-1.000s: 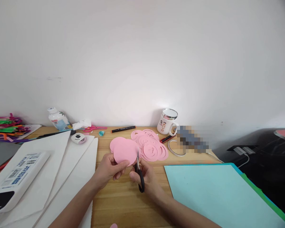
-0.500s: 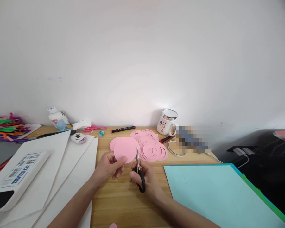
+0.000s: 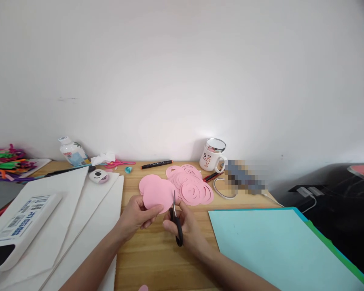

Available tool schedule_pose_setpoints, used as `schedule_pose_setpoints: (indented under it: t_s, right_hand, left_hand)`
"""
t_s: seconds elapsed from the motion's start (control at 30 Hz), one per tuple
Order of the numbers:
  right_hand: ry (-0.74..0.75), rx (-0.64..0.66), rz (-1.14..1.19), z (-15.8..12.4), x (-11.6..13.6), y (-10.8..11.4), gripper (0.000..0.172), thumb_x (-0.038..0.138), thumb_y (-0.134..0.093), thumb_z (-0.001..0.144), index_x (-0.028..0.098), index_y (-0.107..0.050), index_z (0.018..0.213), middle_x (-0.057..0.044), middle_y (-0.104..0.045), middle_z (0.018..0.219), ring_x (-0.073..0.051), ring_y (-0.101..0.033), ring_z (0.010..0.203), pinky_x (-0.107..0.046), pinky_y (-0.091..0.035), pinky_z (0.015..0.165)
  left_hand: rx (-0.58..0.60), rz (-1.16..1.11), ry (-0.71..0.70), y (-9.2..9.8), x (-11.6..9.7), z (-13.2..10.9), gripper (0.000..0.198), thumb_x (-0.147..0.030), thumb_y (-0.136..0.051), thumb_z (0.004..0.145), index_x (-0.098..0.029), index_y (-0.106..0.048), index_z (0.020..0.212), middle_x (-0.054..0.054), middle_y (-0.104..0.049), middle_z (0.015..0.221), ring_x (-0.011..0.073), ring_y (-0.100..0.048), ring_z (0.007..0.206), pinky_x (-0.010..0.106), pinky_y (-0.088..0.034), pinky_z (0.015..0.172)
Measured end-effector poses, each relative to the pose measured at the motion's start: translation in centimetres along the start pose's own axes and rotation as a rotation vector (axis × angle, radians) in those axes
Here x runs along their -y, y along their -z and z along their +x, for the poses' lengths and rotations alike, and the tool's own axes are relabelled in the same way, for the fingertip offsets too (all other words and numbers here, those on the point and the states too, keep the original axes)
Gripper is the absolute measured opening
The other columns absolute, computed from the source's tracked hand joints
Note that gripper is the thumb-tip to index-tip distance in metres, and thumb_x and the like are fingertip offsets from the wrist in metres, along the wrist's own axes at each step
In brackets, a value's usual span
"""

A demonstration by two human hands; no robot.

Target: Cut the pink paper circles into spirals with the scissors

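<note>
Right hand closed around black-handled scissors, well in front of mug; blades at edge of flat round pink paper disc, pinched tight in left hand. Closer to mug, pile of pink spiral cut-outs. Mug white, glossy, marked "52" and "LOVE".

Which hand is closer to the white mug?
Right. The right hand, holding scissors, is in front of the mug, slightly left; the left hand, holding a pink circle, is farther left.
</note>
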State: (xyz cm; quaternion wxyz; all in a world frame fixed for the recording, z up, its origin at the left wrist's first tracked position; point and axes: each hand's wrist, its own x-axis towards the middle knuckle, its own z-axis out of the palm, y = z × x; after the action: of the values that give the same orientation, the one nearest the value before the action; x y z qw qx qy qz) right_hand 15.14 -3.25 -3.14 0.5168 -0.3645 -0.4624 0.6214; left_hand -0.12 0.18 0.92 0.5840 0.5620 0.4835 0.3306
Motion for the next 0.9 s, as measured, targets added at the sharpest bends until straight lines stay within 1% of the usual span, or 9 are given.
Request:
schedule_pose_setpoints:
  t_s: [0.1, 0.2, 0.3, 0.43, 0.6, 0.7, 0.8, 0.9]
  right_hand:
    - [-0.010, 0.000, 0.023, 0.0, -0.1, 0.1, 0.051, 0.038, -0.073, 0.062, 0.022, -0.040, 0.098, 0.006, -0.050, 0.062, -0.009, -0.040, 0.051, -0.020, -0.031, 0.047]
    - [-0.018, -0.008, 0.010, 0.0, -0.2, 0.0, 0.051, 0.037, -0.071, 0.064, 0.022, -0.038, 0.100, 0.008, -0.049, 0.060, -0.009, -0.038, 0.048, -0.020, -0.028, 0.045]
    - [-0.008, -0.017, -0.020, 0.0, -0.3, 0.0, 0.051, 0.038, -0.070, 0.064, 0.022, -0.038, 0.102, 0.009, -0.048, 0.057, -0.009, -0.039, 0.046, -0.020, -0.030, 0.044]
    - [-0.017, -0.027, -0.070, 0.0, -0.5, 0.2, 0.051, 0.039, -0.068, 0.065, 0.022, -0.039, 0.103, 0.010, -0.048, 0.052, -0.009, -0.043, 0.042, -0.020, -0.033, 0.043]
    - [-0.041, -0.028, -0.089, 0.0, -0.8, 0.2, 0.050, 0.037, -0.066, 0.068, 0.021, -0.037, 0.106, 0.011, -0.049, 0.044, -0.009, -0.041, 0.037, -0.018, -0.031, 0.039]
    - [-0.055, -0.035, -0.080, 0.0, -1.0, 0.2, 0.052, 0.037, -0.066, 0.068, 0.020, -0.036, 0.106, 0.011, -0.050, 0.043, -0.009, -0.039, 0.035, -0.018, -0.030, 0.037]
    - [-0.062, -0.031, -0.088, 0.0, -1.3, 0.0, 0.052, 0.039, -0.067, 0.067, 0.020, -0.037, 0.105, 0.012, -0.049, 0.043, -0.009, -0.040, 0.034, -0.018, -0.031, 0.036]
    - [-0.060, -0.013, -0.088, -0.1, -1.4, -0.1, 0.050, 0.042, -0.066, 0.068, 0.019, -0.039, 0.104, 0.011, -0.049, 0.043, -0.009, -0.040, 0.035, -0.020, -0.033, 0.038]
  left_hand:
    - [-0.011, 0.012, 0.010, -0.1, -0.3, -0.1, 0.037, -0.041, -0.066, 0.064, -0.016, -0.046, 0.045, -0.006, -0.042, 0.036, 0.0032, -0.029, 0.031, 0.018, -0.017, 0.032]
    - [-0.020, 0.004, 0.012, -0.1, -0.5, -0.2, 0.035, -0.040, -0.067, 0.063, -0.016, -0.047, 0.048, -0.006, -0.044, 0.037, 0.0036, -0.031, 0.031, 0.017, -0.018, 0.033]
    - [-0.026, -0.008, -0.001, 0.0, -0.5, -0.2, 0.034, -0.040, -0.067, 0.063, -0.016, -0.047, 0.050, -0.006, -0.045, 0.037, 0.0039, -0.032, 0.032, 0.017, -0.018, 0.033]
    - [-0.026, -0.004, -0.017, 0.1, -0.3, -0.1, 0.034, -0.040, -0.067, 0.065, -0.015, -0.047, 0.051, -0.006, -0.045, 0.038, 0.0034, -0.031, 0.032, 0.017, -0.018, 0.034]
    - [-0.036, -0.007, -0.023, 0.3, 0.2, 0.1, 0.033, -0.039, -0.067, 0.067, -0.015, -0.048, 0.055, -0.007, -0.044, 0.039, 0.0030, -0.030, 0.033, 0.017, -0.018, 0.034]
    - [-0.033, -0.030, -0.034, 0.3, 0.2, 0.1, 0.035, -0.040, -0.066, 0.068, -0.015, -0.047, 0.053, -0.007, -0.043, 0.038, 0.0033, -0.032, 0.033, 0.017, -0.020, 0.034]
    - [-0.006, -0.058, -0.027, 0.2, 0.1, 0.0, 0.038, -0.045, -0.062, 0.071, -0.014, -0.049, 0.053, -0.004, -0.049, 0.042, 0.0045, -0.037, 0.031, 0.017, -0.025, 0.032]
    - [-0.008, -0.070, -0.020, 0.0, 0.1, 0.0, 0.037, -0.044, -0.064, 0.069, -0.014, -0.051, 0.054, -0.003, -0.050, 0.042, 0.0051, -0.038, 0.031, 0.018, -0.026, 0.031]
